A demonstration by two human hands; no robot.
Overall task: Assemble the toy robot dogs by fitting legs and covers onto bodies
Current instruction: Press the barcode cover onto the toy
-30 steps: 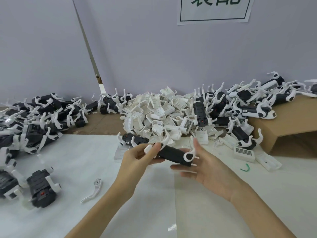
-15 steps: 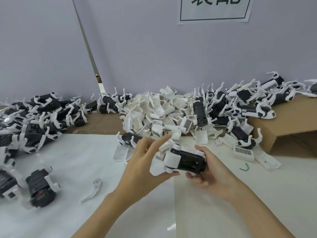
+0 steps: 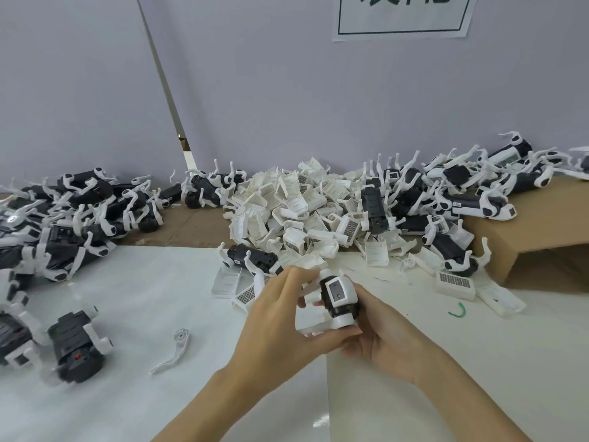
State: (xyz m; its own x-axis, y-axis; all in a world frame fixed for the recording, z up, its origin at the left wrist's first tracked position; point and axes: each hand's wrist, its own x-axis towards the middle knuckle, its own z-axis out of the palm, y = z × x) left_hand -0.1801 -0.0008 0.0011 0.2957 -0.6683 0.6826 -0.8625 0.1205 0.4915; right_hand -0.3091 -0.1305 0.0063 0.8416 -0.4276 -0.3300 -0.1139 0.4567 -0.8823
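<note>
Hands: both hands were clamped on one toy dog (image 3: 338,296), held just above the bench (image 3: 159,298) — the left hand (image 3: 280,317) pinching its white parts from the left, the right hand (image 3: 379,333) cradling the black body from below and the right.
Dog in hand: body end-on to the camera, a white cover with a small dark window on its near end and white leg pieces at the sides; whether everything was fully seated could not be told.
Done, by the look of it: a heap of dogs with legs on at far left (image 3: 73,212), and more piled on the cardboard box (image 3: 541,224) at right.
Left to do: a large pile of loose white covers (image 3: 287,212) in the middle — plenty unfitted.
Strays: one loose leg (image 3: 173,350) lay alone on the bench, a black body (image 3: 78,339) well to its left.
Judgement: task well under way, far from finished.
</note>
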